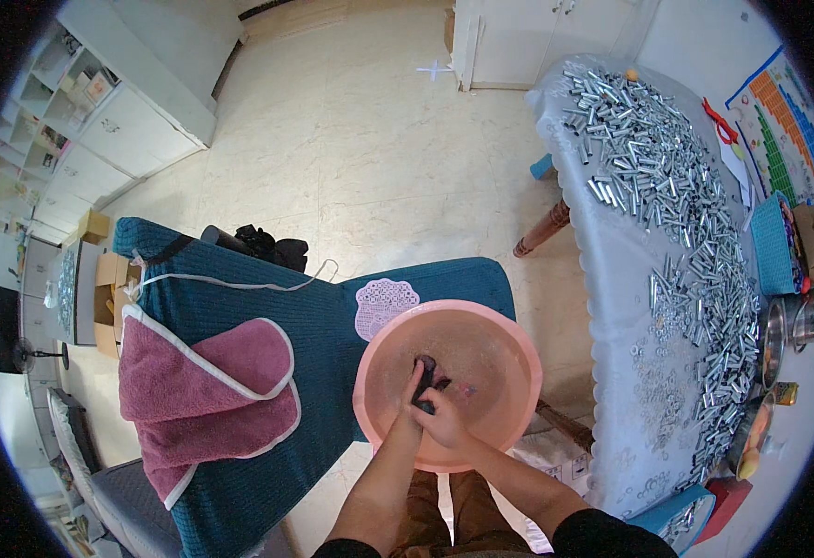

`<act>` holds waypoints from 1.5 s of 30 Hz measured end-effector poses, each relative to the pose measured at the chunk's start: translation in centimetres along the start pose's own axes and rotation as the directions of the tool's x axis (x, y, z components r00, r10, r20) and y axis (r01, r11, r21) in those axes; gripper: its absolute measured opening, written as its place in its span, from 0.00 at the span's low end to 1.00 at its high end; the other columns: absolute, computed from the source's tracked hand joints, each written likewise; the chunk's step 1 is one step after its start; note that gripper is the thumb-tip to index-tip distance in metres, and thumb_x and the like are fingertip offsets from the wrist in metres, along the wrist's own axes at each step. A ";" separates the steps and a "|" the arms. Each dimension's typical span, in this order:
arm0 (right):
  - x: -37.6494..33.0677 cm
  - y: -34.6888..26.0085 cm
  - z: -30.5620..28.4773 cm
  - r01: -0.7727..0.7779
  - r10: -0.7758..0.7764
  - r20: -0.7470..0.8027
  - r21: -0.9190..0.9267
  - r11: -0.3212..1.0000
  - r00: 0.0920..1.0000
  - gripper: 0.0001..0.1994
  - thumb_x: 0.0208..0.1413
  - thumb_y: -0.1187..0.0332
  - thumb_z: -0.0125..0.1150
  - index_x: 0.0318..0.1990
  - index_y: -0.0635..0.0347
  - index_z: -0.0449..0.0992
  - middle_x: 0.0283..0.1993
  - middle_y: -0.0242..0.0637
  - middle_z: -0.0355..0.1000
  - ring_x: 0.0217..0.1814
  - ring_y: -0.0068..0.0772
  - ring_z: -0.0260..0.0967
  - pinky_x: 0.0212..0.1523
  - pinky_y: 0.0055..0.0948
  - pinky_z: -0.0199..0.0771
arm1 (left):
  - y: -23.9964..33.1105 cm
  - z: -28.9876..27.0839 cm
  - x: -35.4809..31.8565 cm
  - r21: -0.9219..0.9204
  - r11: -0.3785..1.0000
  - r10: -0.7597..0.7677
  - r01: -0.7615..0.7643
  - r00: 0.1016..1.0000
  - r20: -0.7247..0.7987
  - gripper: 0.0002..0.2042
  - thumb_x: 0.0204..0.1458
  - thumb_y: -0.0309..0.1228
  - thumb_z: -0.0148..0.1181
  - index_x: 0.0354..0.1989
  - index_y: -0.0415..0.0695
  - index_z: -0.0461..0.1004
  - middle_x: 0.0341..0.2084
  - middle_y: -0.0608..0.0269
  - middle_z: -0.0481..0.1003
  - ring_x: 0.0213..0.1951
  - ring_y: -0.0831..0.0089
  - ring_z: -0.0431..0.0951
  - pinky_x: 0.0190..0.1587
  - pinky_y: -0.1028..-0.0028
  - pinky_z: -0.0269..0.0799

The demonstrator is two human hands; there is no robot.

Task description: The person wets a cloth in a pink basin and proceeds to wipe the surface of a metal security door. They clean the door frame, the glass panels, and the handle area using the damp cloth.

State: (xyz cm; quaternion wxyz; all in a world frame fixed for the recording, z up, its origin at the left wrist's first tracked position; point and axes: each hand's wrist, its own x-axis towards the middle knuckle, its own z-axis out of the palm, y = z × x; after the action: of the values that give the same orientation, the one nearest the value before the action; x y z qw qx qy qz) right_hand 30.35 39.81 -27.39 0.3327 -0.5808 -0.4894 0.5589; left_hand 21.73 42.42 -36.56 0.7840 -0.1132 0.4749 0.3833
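Below, the pink basin overlaps a mat, both hands' fingers clasping dark cloth.

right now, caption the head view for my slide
Left hand and right hand on a dark item inside a pink basin, purple towel to the left.

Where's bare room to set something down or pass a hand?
Free: the blue cover between towel and basin; the table's left strip, between its edge and the tubes; the floor beyond the cover.
Crowded: the rest of the table, mostly tubes; the basin's middle, with the left hand and right hand.
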 end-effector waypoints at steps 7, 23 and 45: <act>4.2 3.3 -1.1 -0.016 -0.055 -0.181 -0.368 0.930 0.982 0.16 0.54 0.58 0.54 0.26 0.63 0.74 0.26 0.55 0.69 0.30 0.55 0.70 0.31 0.43 0.69 | -3.5 -2.0 2.6 0.207 0.951 0.268 -0.229 0.944 -0.190 0.22 0.54 0.53 0.47 0.41 0.46 0.72 0.33 0.62 0.72 0.35 0.70 0.73 0.37 0.70 0.72; 5.8 14.8 -5.1 -0.247 0.088 -0.355 -0.432 0.867 0.931 0.19 0.44 0.73 0.59 0.47 0.61 0.69 0.43 0.51 0.68 0.47 0.49 0.66 0.50 0.37 0.64 | -1.0 -7.0 4.3 0.942 0.246 0.587 -0.226 0.809 0.041 0.37 0.55 0.51 0.48 0.66 0.43 0.42 0.63 0.47 0.50 0.61 0.56 0.55 0.61 0.66 0.52; 7.1 4.4 -5.1 -0.129 -0.040 -0.389 -0.397 0.909 0.920 0.13 0.49 0.61 0.57 0.30 0.65 0.77 0.36 0.51 0.72 0.40 0.53 0.68 0.42 0.43 0.64 | 0.4 6.0 -4.4 0.675 0.651 0.513 -0.348 0.857 -0.053 0.20 0.55 0.46 0.51 0.38 0.38 0.71 0.32 0.60 0.74 0.35 0.71 0.72 0.42 0.75 0.67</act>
State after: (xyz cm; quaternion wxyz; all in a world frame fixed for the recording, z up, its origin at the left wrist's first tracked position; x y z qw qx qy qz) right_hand 35.48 45.97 -33.00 0.2789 -0.7484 -0.5075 0.3233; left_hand 24.27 43.75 -29.73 0.5961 0.2340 0.6806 0.3560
